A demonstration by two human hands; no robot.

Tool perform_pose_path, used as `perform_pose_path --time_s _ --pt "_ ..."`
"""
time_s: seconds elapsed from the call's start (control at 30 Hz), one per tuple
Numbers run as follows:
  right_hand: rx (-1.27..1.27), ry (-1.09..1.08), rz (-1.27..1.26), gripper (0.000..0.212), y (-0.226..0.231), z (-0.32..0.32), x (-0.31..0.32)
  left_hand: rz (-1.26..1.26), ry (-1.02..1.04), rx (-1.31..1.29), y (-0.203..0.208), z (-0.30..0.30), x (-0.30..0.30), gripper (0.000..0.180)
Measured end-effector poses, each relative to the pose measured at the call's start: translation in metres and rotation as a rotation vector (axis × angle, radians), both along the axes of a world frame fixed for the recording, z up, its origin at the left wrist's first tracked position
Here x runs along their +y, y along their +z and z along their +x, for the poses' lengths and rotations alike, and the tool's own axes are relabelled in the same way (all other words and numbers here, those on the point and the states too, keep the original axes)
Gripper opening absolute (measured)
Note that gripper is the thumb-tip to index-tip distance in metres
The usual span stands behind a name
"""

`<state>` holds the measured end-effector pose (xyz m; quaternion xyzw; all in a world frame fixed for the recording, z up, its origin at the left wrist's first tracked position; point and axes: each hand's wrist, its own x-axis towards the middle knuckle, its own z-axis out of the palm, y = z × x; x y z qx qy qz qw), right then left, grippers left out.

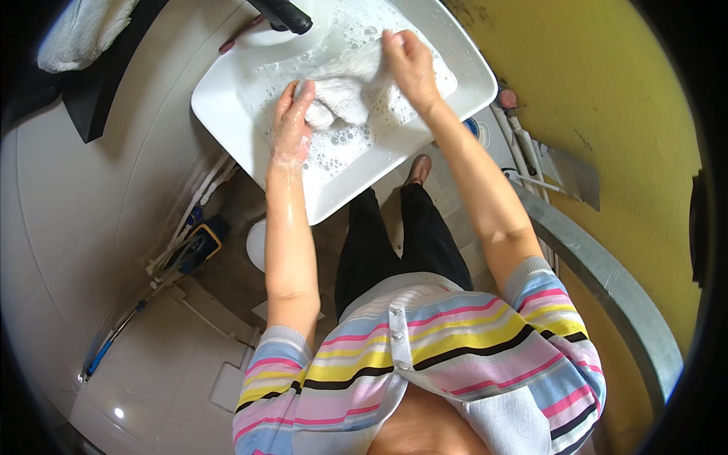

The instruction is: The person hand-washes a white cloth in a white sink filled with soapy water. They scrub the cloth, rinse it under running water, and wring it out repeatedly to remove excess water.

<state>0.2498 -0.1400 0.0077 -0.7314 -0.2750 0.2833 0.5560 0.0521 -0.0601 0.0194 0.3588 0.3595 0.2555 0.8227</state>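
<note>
A white basin holds sudsy water with foam and bubbles. In it, both my hands are on a wet white knit cloth, ribbed and bunched up. My left hand, wet with suds to the wrist, is closed round the cloth's left end, thumb up. At the upper right my right hand pinches a fold with curled fingers and pulls it taut. The cloth's lower part rests at the foam, so its full shape is hidden.
Over the basin's far edge juts a black faucet. A dark reddish object lies by the far left rim. Another white textured cloth sits by a black bracket. White pipes and a grey ledge run along the yellow wall.
</note>
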Motion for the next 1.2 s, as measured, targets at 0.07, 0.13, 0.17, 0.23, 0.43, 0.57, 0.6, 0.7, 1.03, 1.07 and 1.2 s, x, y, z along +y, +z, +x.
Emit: perform_pose_path --time_s 0.07,0.13,0.17,0.23,0.43,0.57,0.6,0.7,1.03,1.07,1.2 --pt "-0.062 0.068 -0.076 0.044 0.004 -0.04 0.004 -0.156 0.097 -0.032 -0.013 0.007 -0.003 0.05" --pt "-0.385 0.192 0.059 0.039 0.002 -0.084 -0.004 -0.304 0.244 0.032 -0.004 0.026 -0.016 0.056" --pt "-0.559 0.277 0.265 0.036 0.01 -0.1 -0.005 -0.274 0.191 -0.025 -0.03 0.021 -0.017 0.064" --pt "-0.646 0.32 0.309 0.034 0.006 -0.107 0.005 -0.255 0.018 -0.612 -0.061 0.029 -0.017 0.062" --pt "-0.434 0.118 -0.091 0.031 -0.013 -0.082 0.03 -0.239 0.155 -0.139 -0.045 0.045 -0.024 0.048" --pt "-0.563 0.168 0.062 0.028 -0.018 -0.093 0.028 -0.394 0.04 -0.85 -0.058 0.058 -0.026 0.053" --pt "-0.575 0.171 0.059 0.028 -0.02 -0.089 0.028 -0.254 0.184 -0.438 -0.043 0.057 -0.031 0.054" --pt "-0.297 0.052 -0.183 0.029 -0.021 -0.058 0.051 -0.043 0.121 -0.036 -0.031 0.053 -0.032 0.059" --pt "-0.456 0.13 -0.153 0.033 -0.007 -0.066 0.048 -0.102 0.107 -0.118 -0.059 0.043 -0.017 0.047" --pt "-0.446 0.149 -0.131 0.035 -0.002 -0.074 0.044 -0.116 0.09 -0.153 -0.066 0.036 -0.015 0.045" --pt "-0.512 0.212 0.218 0.031 0.013 -0.126 0.011 -0.195 0.021 -0.666 -0.121 0.025 -0.002 0.035"
